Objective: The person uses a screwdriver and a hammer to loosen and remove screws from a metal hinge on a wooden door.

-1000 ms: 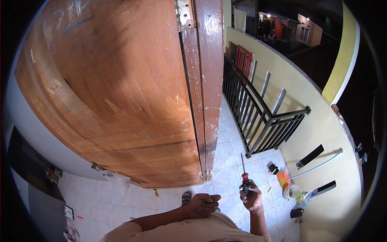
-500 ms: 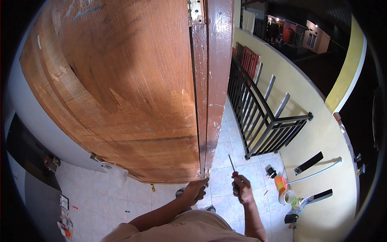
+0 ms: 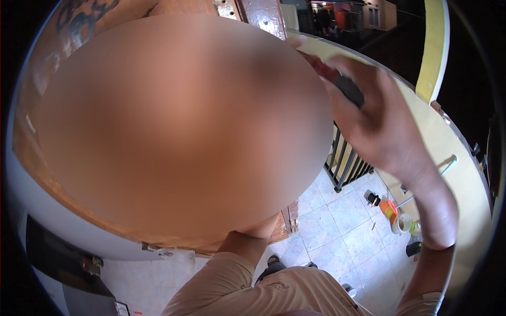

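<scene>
Gripping a screwdriver (image 3: 350,90) with right fingers (image 3: 355,66)

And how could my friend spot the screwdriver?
Find the cream wall on the right, then the person's right hand in front of it. The screwdriver is in that hand's grip. Its red and black handle sets it apart from the plain black railing below.

Right hand (image 3: 380,113) raised, fingers (image 3: 352,64) curled
</scene>
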`<control>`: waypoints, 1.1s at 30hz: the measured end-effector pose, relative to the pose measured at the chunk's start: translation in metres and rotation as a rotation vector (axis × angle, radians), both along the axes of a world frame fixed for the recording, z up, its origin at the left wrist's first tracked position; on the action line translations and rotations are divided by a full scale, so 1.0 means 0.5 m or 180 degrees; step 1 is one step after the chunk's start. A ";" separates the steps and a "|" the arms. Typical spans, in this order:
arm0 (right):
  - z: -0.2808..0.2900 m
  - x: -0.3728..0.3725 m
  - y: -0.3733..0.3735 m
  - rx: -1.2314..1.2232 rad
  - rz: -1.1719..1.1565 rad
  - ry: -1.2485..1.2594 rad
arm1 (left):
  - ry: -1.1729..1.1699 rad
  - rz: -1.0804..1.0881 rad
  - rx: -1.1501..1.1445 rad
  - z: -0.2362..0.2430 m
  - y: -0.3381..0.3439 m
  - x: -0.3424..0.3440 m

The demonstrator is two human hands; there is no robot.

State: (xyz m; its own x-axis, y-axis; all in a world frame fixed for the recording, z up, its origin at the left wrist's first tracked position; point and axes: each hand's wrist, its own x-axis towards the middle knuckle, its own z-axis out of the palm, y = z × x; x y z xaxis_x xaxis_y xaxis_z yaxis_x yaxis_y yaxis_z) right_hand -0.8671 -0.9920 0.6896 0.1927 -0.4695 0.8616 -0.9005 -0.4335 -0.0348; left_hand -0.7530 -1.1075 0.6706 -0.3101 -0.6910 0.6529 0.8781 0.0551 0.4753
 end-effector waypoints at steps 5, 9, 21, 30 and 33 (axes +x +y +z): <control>0.098 0.044 -0.014 0.0349 -0.0393 -0.0222 | 0.0671 -0.0664 -0.0128 0.035 -0.066 -0.024; 0.097 0.058 -0.027 0.0151 -0.0800 -0.0280 | 0.0848 -0.0794 -0.0150 0.031 -0.093 -0.036; 0.066 0.063 -0.087 0.0123 -0.0551 -0.0078 | 0.0881 -0.0582 0.0297 0.032 -0.109 -0.018; 0.076 0.055 -0.094 0.0125 -0.0633 -0.0001 | 0.1497 -0.2721 -0.0797 0.009 -0.189 -0.030; 0.081 0.043 -0.080 0.0207 -0.0730 0.0014 | 0.1424 -0.2769 -0.0380 0.028 -0.124 -0.031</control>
